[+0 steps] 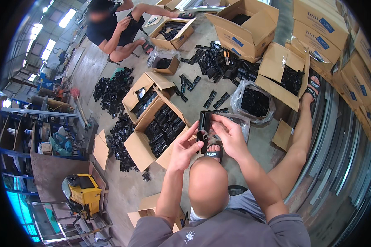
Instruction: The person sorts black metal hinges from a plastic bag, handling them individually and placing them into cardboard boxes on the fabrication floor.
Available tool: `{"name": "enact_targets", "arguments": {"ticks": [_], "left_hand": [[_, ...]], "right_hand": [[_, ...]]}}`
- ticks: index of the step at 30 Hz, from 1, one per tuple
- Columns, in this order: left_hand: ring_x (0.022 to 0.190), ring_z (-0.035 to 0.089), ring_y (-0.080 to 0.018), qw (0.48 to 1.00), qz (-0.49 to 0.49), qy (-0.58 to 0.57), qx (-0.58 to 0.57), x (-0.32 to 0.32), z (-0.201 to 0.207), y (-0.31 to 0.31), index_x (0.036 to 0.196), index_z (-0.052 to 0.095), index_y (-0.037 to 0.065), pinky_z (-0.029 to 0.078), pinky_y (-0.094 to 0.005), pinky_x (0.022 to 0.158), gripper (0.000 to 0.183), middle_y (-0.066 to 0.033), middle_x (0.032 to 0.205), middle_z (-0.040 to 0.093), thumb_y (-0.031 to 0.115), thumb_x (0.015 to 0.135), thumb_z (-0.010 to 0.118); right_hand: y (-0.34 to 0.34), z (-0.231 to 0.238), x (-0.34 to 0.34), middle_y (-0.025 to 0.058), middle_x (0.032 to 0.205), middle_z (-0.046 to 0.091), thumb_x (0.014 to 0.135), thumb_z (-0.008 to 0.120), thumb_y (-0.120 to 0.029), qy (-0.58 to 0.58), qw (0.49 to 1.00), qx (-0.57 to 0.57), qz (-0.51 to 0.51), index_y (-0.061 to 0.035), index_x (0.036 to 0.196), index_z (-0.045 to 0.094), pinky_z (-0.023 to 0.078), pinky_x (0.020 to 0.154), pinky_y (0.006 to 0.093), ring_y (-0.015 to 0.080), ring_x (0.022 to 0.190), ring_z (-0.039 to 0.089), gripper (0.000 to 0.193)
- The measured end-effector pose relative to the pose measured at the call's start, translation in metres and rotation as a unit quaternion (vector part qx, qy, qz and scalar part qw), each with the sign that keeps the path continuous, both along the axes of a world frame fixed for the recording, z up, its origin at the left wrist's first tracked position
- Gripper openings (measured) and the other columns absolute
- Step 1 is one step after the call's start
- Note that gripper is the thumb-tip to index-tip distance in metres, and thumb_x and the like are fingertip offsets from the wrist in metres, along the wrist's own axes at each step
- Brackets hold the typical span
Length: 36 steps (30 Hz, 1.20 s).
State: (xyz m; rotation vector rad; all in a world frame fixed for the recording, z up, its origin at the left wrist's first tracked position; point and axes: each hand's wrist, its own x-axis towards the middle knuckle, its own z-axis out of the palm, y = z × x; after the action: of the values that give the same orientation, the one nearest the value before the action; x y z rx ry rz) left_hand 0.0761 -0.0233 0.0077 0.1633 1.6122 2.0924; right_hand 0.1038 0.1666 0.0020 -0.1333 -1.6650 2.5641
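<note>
Above my bent knee, both hands hold a black tubular plastic part [204,122], upright, with a round opening near its lower end. My left hand [185,149] grips its lower left side, thumb and fingers closed round it. My right hand [231,136] pinches it from the right; some of those fingertips are hidden behind it. Just left of my hands stands an open cardboard box [138,145] with rows of similar black parts [164,128]. To the right, a clear plastic bag [238,88] surrounds a container of small black pieces [254,103].
Loose black parts lie in a left pile [121,140] and a far pile [218,66]. More open boxes [245,31] stand beyond. Stacked cartons [319,29] and long metal profiles [338,164] line the right. Another person [111,33] sits far left. A yellow machine [85,193] stands near left.
</note>
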Motion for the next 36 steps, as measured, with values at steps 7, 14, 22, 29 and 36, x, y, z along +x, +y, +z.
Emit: {"name": "enact_targets", "arguments": {"ticks": [7,14,22,29,36], "left_hand": [[0.106,0.068,-0.0259,1.0,0.023,0.017,0.004,0.007,-0.002,0.005,0.148,0.043,0.003,0.058,-0.0435,0.095,0.07,-0.0123,0.128,0.061,-0.006,0.085,0.071],[0.098,0.063,-0.0107,0.999,0.029,0.034,-0.022,0.011,0.004,0.01,0.15,0.046,0.01,0.053,-0.0256,0.081,0.071,-0.0035,0.127,0.059,-0.007,0.086,0.071],[0.1,0.061,-0.0113,0.998,0.019,0.047,-0.037,0.013,0.012,0.01,0.148,0.049,0.01,0.054,-0.0268,0.084,0.071,-0.0019,0.124,0.058,-0.009,0.084,0.072],[0.102,0.061,-0.0134,0.999,0.018,0.039,-0.007,0.008,0.004,0.009,0.148,0.049,0.01,0.055,-0.0296,0.087,0.07,-0.0039,0.125,0.058,-0.011,0.085,0.071],[0.104,0.063,-0.0165,0.999,0.029,0.004,0.044,0.004,-0.011,0.001,0.148,0.047,0.005,0.056,-0.0326,0.09,0.069,-0.0074,0.128,0.058,-0.01,0.085,0.07]], "right_hand": [[-0.012,-0.001,0.009,0.0129,0.11,0.073,0.095,0.065,-0.005,-0.039,0.995,0.046,-0.075,0.005,0.119,0.064,0.057,0.079,0.0284,0.0164,0.094,0.072,0.026],[-0.014,0.008,0.011,0.0178,0.091,0.071,0.097,0.062,-0.011,0.036,0.969,0.211,-0.119,0.0023,0.105,0.064,0.056,0.065,0.0356,0.0278,0.077,0.073,0.015],[-0.01,0.001,0.004,0.0194,0.082,0.061,0.102,0.053,-0.018,0.079,0.931,0.34,-0.109,0.0007,0.097,0.057,0.049,0.067,0.0461,0.0403,0.076,0.062,0.02],[-0.008,0.006,0.002,0.0165,0.087,0.066,0.1,0.057,-0.018,0.094,0.953,0.261,-0.122,0.0016,0.104,0.056,0.053,0.069,0.0378,0.0292,0.079,0.069,0.02],[-0.018,0.001,-0.006,0.0176,0.084,0.064,0.101,0.056,-0.016,0.05,0.941,0.326,-0.083,0.0012,0.1,0.056,0.052,0.067,0.0378,0.0313,0.074,0.067,0.018]]}}
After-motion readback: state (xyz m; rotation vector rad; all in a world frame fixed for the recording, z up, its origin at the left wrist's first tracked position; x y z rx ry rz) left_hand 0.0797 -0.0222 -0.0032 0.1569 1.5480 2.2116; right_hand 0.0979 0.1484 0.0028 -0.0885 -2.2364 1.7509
